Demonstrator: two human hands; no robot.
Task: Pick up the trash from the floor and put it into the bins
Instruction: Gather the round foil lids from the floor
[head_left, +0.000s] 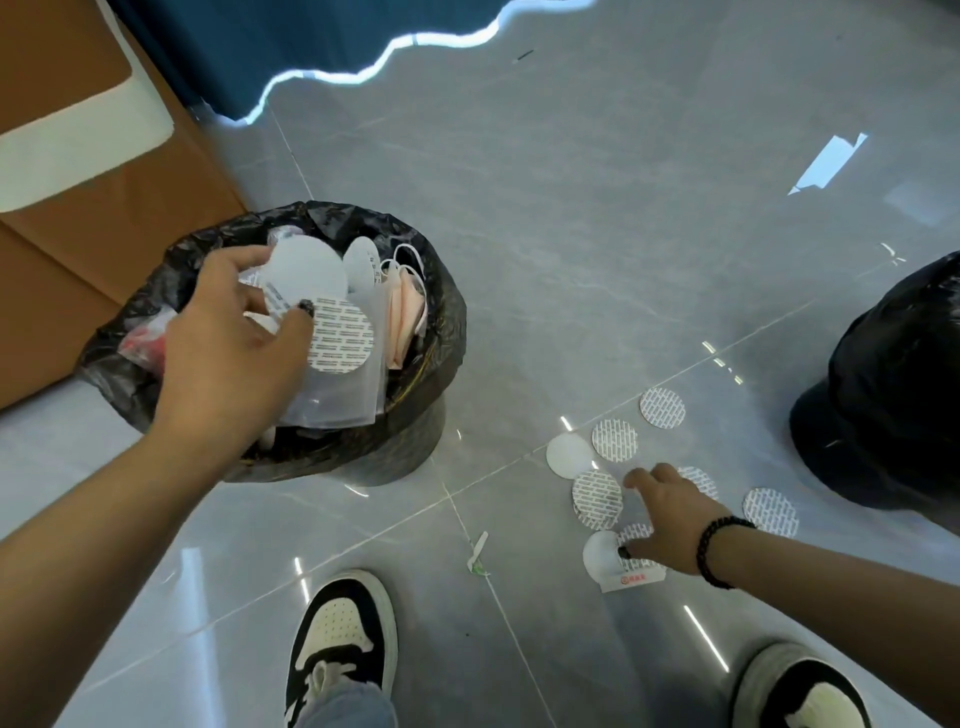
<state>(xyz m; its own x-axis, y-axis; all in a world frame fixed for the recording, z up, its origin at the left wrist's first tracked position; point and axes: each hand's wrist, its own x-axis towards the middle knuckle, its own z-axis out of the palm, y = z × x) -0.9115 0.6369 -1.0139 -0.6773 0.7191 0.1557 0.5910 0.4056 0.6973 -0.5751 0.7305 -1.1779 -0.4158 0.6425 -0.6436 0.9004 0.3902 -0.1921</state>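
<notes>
Both forearms bare, no sleeves in view. Right wrist wears a bracelet (719, 551) of small round black beads, single strand, snug at the wrist just behind the right hand (662, 525). Left hand (239, 343) has no rings, watch or band showing; thumbnail looks dark. Shoes: low black-and-cream sneakers, cream perforated toe box, black overlays, pale rubber sole edge, light laces — left shoe (340, 644), right shoe (802, 691) partly cut off by the frame. Light blue denim trouser hem (345, 709) sits over the left shoe
</notes>
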